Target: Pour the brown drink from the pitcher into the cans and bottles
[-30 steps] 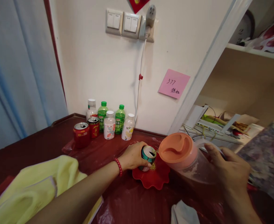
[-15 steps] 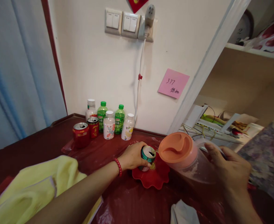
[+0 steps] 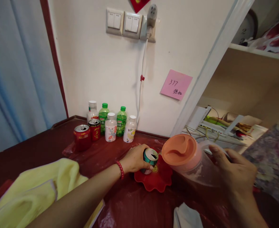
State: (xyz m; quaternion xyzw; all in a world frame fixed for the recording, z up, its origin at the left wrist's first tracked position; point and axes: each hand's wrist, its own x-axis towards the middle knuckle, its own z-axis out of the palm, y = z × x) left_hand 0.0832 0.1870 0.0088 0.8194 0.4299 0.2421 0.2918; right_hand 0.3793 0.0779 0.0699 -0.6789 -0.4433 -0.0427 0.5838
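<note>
My left hand (image 3: 138, 160), with a red bead bracelet on its wrist, is wrapped round an opened drink can (image 3: 150, 158) with a teal and dark band. The can stands over a red scalloped dish (image 3: 155, 185). In my right hand (image 3: 236, 171) is the handle of a clear plastic pitcher (image 3: 201, 171) with an orange lid (image 3: 180, 149). The pitcher is tilted to the left, its spout close to the can's opening. A thin stream seems to run between spout and can, though it is faint.
Behind stand two red cans (image 3: 82, 138), green-capped bottles (image 3: 103, 118) and white-capped bottles (image 3: 110, 128) near the wall. A yellow towel (image 3: 46, 180) lies at left, a pale cloth (image 3: 187, 217) at the front. A white cord (image 3: 142, 60) hangs from the socket.
Almost nothing differs. Both hands, the can and the pitcher hold nearly the same places; the view has shifted very slightly.
</note>
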